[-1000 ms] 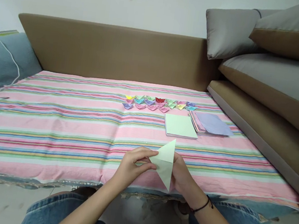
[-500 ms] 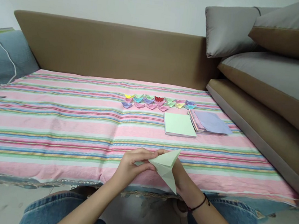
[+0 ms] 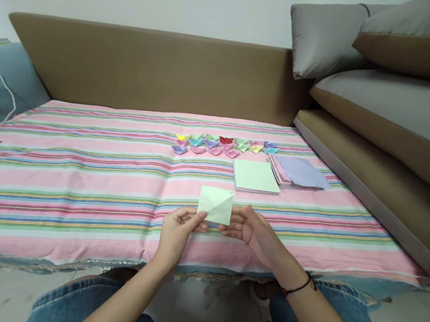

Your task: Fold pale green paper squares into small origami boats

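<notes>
A pale green folded paper (image 3: pixel 215 205), now a small flat square with diagonal creases, is held up above the striped cloth. My left hand (image 3: pixel 178 229) pinches its lower left corner, thumb on the front face. At the paper's right edge is my right hand (image 3: pixel 259 234), its fingers extended and partly behind the sheet, its thumb raised off it. Beyond the hands lies a stack of pale green square sheets (image 3: pixel 256 177). Beside that, a purple sheet (image 3: pixel 303 172) tops a pile of mixed papers.
Rows of small folded paper boats (image 3: pixel 211 144) in several colours stand behind the stacks. Grey and brown cushions (image 3: pixel 393 110) are piled at the right. A white cable (image 3: pixel 6 87) runs over a blue cushion at the left.
The green paper has gone from an opened, pointed shape to a flat square and moved slightly left and up. My right hand has come out from behind it, fingers now extended.
</notes>
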`<action>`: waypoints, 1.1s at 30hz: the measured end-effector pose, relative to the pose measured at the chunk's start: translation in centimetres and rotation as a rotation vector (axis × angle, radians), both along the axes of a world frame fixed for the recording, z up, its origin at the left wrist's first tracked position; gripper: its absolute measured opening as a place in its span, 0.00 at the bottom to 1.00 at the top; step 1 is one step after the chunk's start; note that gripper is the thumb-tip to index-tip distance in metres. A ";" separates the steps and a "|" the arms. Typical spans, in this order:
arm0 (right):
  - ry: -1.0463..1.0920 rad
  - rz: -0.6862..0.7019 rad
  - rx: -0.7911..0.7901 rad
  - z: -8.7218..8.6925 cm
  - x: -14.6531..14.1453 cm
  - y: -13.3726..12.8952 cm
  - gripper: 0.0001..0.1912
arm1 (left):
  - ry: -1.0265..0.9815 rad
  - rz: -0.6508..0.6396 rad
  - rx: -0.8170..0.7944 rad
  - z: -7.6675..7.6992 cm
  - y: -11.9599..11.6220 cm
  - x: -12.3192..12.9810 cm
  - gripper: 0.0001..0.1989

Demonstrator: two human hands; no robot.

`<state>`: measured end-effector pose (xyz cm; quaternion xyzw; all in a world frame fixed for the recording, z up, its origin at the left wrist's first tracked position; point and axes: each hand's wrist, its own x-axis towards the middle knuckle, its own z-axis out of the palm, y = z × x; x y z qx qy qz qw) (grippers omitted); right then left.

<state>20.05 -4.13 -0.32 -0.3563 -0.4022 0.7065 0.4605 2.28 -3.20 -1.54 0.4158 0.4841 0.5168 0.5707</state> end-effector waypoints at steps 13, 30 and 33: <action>-0.117 -0.269 0.116 -1.5 -1.9 0.4 0.12 | -0.018 -0.220 -0.133 -0.1 -1.0 1.3 0.13; -0.182 -0.115 0.056 -3.0 -2.4 0.8 0.16 | 0.051 -0.093 -0.055 -1.2 -0.1 -0.2 0.12; -0.236 -0.087 0.086 -2.7 -1.8 1.2 0.14 | 0.094 -0.114 -0.023 -1.1 0.2 -0.3 0.12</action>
